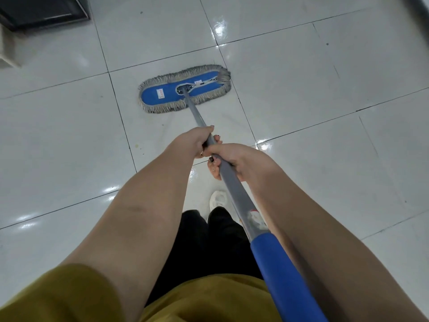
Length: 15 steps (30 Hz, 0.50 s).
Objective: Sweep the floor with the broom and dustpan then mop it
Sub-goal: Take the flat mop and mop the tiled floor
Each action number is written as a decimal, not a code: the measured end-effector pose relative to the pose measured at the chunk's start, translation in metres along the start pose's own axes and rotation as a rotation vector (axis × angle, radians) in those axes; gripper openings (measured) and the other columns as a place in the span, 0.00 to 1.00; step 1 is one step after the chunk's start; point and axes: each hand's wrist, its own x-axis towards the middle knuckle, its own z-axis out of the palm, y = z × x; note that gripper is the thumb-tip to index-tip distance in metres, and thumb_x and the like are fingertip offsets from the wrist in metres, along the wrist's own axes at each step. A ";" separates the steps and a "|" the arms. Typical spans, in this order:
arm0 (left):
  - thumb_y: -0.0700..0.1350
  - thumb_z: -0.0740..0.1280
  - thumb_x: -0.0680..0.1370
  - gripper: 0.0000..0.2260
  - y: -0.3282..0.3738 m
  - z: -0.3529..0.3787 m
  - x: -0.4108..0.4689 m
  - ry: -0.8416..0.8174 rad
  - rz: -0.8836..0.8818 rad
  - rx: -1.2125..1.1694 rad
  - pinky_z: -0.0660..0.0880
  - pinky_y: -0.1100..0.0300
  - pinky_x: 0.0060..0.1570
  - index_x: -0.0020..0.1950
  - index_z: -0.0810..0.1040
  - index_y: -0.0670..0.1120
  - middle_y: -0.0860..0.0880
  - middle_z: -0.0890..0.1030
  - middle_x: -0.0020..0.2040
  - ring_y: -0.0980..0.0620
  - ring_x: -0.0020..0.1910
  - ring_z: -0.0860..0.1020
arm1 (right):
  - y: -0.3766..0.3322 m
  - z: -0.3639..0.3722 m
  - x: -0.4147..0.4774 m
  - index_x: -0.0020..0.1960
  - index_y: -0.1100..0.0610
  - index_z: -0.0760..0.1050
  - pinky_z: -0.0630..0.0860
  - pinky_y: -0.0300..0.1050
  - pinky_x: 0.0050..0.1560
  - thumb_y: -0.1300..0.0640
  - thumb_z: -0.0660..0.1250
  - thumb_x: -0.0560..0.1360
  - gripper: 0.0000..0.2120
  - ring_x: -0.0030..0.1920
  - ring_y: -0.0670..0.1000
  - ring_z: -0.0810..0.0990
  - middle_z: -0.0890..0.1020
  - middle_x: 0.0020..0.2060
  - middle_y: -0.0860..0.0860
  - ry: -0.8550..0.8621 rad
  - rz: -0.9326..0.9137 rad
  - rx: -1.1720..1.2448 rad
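Mustard-yellow cloth of our shirt (pixel 69 296) fills the bottom edge, with black trousers (pixel 209 247) below it and 1 white shoe (pixel 218 199) on the tile. The blue grip (pixel 285 280) at the near end of the mop handle (pixel 234 191) passes between our 2 bare forearms, close against the right one.

Further up the grey shaft our right hand (pixel 241 159) is wrapped fully around it, fingers curled underneath and thumb over the top. Our left hand (pixel 197 141) grips the shaft just beyond, also closed tight around it, and the 2 hands touch each other. Both sit about midway along the handle, so the blue grip lies behind them and the mop head (pixel 185 88) well ahead of them.

The handle runs from lower right, near our body, up and slightly left to the head, sloping down to the floor. The head lies flat on the tile, a blue pad ringed with grey fringe, its long axis crossways to the handle and tilted so its right end sits farther from us.

The floor (pixel 325 112) is glossy white tile with dark grout lines, catching bright reflections of lights. A few small dark specks mark it. At the far left corner stands a dark cabinet (pixel 44 10) with a pale block (pixel 9 49) beside it.
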 end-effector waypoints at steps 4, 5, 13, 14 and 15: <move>0.48 0.61 0.81 0.11 -0.032 -0.020 -0.018 -0.037 -0.009 -0.011 0.73 0.66 0.20 0.42 0.68 0.43 0.49 0.75 0.27 0.53 0.16 0.74 | 0.038 0.016 -0.013 0.35 0.58 0.65 0.66 0.30 0.17 0.66 0.59 0.76 0.12 0.14 0.43 0.66 0.66 0.15 0.49 -0.008 -0.033 0.010; 0.48 0.61 0.81 0.11 -0.040 -0.025 -0.024 -0.047 -0.008 0.003 0.73 0.66 0.20 0.42 0.68 0.43 0.49 0.75 0.24 0.53 0.16 0.74 | 0.048 0.020 -0.016 0.35 0.58 0.64 0.66 0.30 0.17 0.66 0.58 0.76 0.12 0.14 0.43 0.66 0.66 0.15 0.49 -0.010 -0.042 0.024; 0.49 0.58 0.82 0.13 -0.112 -0.071 -0.078 -0.108 -0.042 0.113 0.73 0.61 0.32 0.41 0.68 0.44 0.51 0.75 0.20 0.55 0.29 0.73 | 0.134 0.061 -0.050 0.35 0.58 0.65 0.66 0.30 0.17 0.66 0.57 0.77 0.12 0.13 0.43 0.65 0.66 0.14 0.49 -0.012 -0.010 0.047; 0.49 0.58 0.82 0.13 -0.121 -0.075 -0.085 -0.111 -0.049 0.113 0.74 0.62 0.30 0.41 0.68 0.44 0.51 0.76 0.20 0.55 0.28 0.74 | 0.145 0.066 -0.055 0.36 0.58 0.65 0.67 0.30 0.17 0.66 0.57 0.77 0.12 0.13 0.42 0.65 0.66 0.14 0.49 -0.012 -0.005 0.049; 0.49 0.58 0.82 0.13 -0.129 -0.079 -0.092 -0.113 -0.058 0.110 0.75 0.63 0.26 0.40 0.68 0.43 0.50 0.76 0.21 0.55 0.26 0.75 | 0.154 0.069 -0.059 0.36 0.58 0.65 0.67 0.30 0.17 0.66 0.57 0.77 0.11 0.13 0.43 0.65 0.66 0.15 0.49 -0.012 -0.005 0.050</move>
